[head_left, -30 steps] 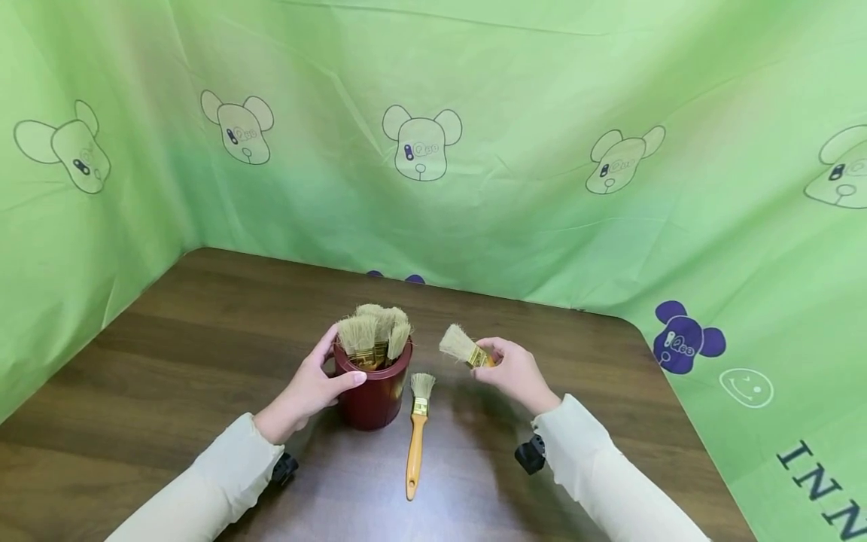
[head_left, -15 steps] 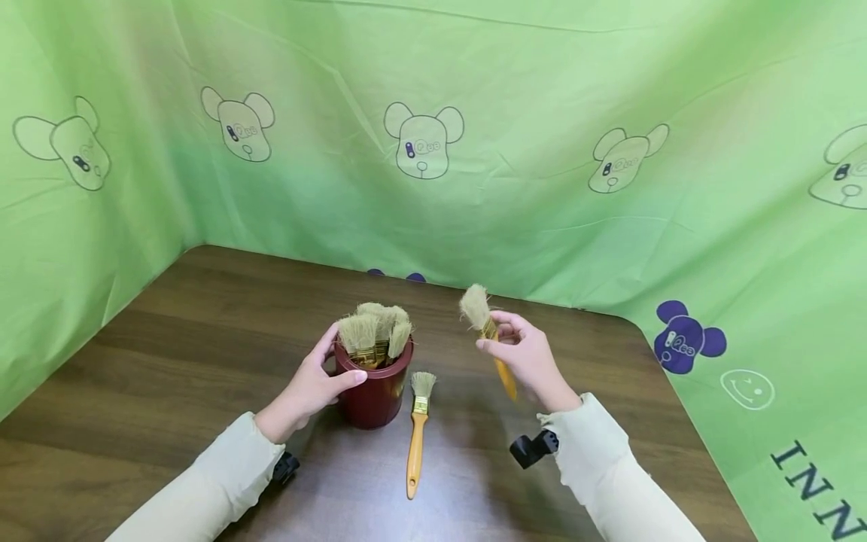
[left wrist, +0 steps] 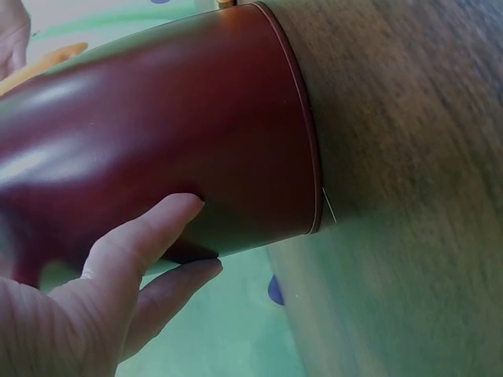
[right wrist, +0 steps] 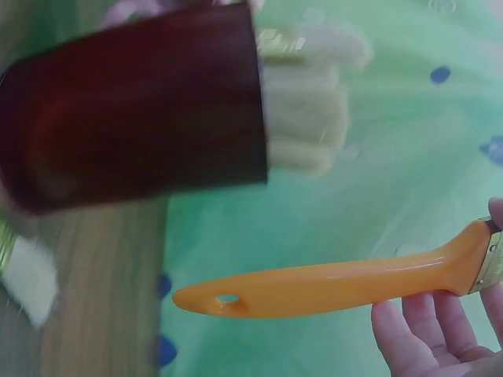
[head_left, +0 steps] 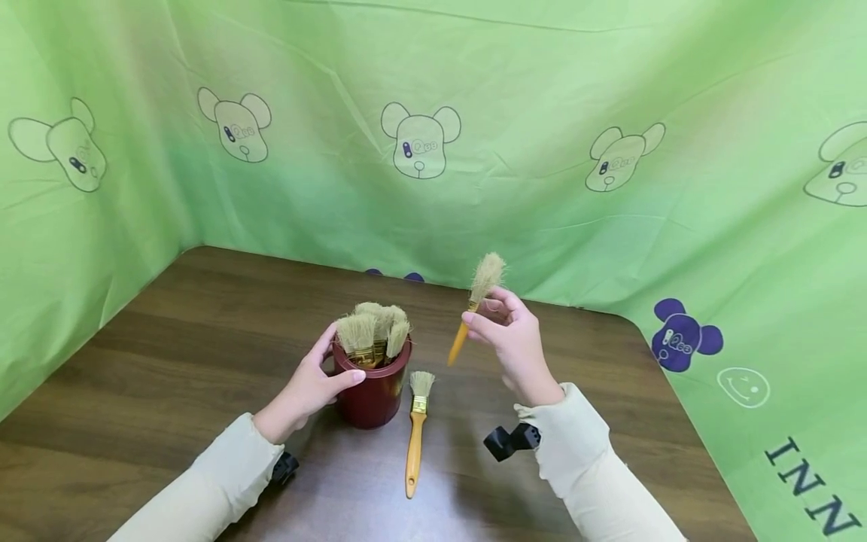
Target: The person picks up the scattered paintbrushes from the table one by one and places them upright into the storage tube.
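Note:
My left hand (head_left: 308, 388) grips the dark red cup (head_left: 371, 399) by its side and rim, thumb at the front edge. Several paintbrushes (head_left: 379, 331) stand in the cup with their pale bristles up. To the right of the cup, above the table, my right hand (head_left: 515, 331) pinches another paintbrush (head_left: 486, 277) near its metal band, bristles up and handle slanting down to the left. In the right wrist view its orange handle (right wrist: 338, 287) shows a hole at the end. A loose paintbrush (head_left: 415, 436) lies on the table between the hands.
The wooden table (head_left: 203, 339) reaches back to a green cloth (head_left: 325, 203) printed with bear heads, which hangs along the back and sides. Black wrist cameras sit under both sleeves.
My right hand has lifted its paintbrush and turned it from tilted left to bristles up, handle now toward the cup. The left hand and cup have stayed in place.

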Motion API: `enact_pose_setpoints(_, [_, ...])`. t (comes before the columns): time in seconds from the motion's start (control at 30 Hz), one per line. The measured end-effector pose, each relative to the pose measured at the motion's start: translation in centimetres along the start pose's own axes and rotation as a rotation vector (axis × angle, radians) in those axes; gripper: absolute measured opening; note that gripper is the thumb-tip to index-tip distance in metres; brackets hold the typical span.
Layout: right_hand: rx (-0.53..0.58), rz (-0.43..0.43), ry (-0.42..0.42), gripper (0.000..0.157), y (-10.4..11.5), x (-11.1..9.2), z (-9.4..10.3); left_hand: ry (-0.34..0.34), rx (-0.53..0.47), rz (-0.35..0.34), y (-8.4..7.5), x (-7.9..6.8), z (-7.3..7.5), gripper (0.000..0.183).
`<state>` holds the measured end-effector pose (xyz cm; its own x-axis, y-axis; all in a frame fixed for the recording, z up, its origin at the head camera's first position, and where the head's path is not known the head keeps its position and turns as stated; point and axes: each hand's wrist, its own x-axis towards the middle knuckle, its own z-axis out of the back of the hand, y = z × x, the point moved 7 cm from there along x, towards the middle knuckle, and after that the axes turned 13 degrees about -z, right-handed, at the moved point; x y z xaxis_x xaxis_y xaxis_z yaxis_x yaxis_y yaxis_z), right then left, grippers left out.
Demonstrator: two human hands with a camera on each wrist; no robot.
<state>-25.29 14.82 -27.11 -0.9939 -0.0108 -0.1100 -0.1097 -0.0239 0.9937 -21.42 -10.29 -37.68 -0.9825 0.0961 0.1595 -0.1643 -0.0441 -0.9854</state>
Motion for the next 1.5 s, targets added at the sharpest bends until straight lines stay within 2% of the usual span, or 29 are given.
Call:
enact_pose_setpoints(0.23, [0.097,0.000,0.088,0.051,1.3,-0.7,-2.2,-0.002,0.004,-0.013,0.0,0.0,0.0,0.088])
enact_pose_setpoints(0.37, [0.138,0.010,0.116,0.048,2.0,-1.1,-3.1,-0.005,0.014,-0.013,-0.1,0.0,0.1,0.088])
enact_pose_setpoints(0.77, [0.147,0.019,0.195,0.048,3.5,-1.8,-5.3,0.000,0.036,0.004,0.1,0.0,0.2,0.088])
enact_pose_setpoints(1.0, [0.156,0.009,0.214,0.058,3.4,-1.8,-6.6,0.015,0.027,0.003,0.1,-0.1,0.2,0.088])
enact_pose_setpoints(1.2, [0.193,0.022,0.224,0.048,3.3,-1.8,-7.7,0.014,0.021,-0.014,-0.1,-0.1,0.1,0.088])
enact_pose_setpoints(1.37, [0.133,0.032,0.176,0.047,2.9,-1.5,-8.3,0.015,0.020,-0.020,-0.2,-0.1,0.1,0.087])
enact_pose_setpoints(1.5, [0.019,0.062,0.127,0.051,2.6,-1.5,-8.5,0.022,0.008,-0.013,-0.2,-0.1,0.0,0.088])
